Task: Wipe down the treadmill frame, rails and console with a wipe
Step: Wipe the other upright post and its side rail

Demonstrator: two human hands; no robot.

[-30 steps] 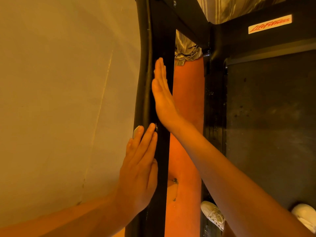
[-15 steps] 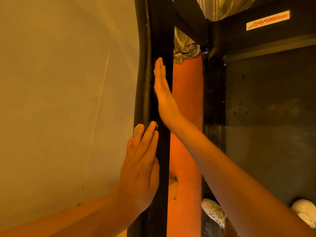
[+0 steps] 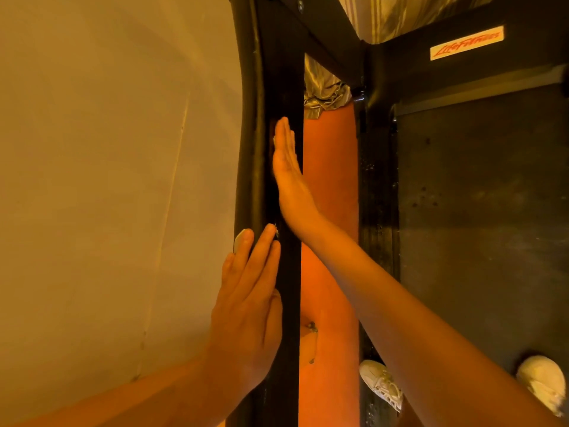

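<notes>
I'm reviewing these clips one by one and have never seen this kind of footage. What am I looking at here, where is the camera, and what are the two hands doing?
There is no robot here. The camera sits on a person's head and looks forward and down, so both arms reach in from the bottom of the picture.

The black vertical bar in the middle is a treadmill upright, part of its frame. To the right is the dark treadmill belt, with a branded label above it and the person's white shoes below. A plain wall fills the left side.

The right hand lies flat against the upright, fingers straight. The left hand presses lower down on the same bar, and a pale scrap under its fingertips is probably the wipe; most of it is hidden.
</notes>
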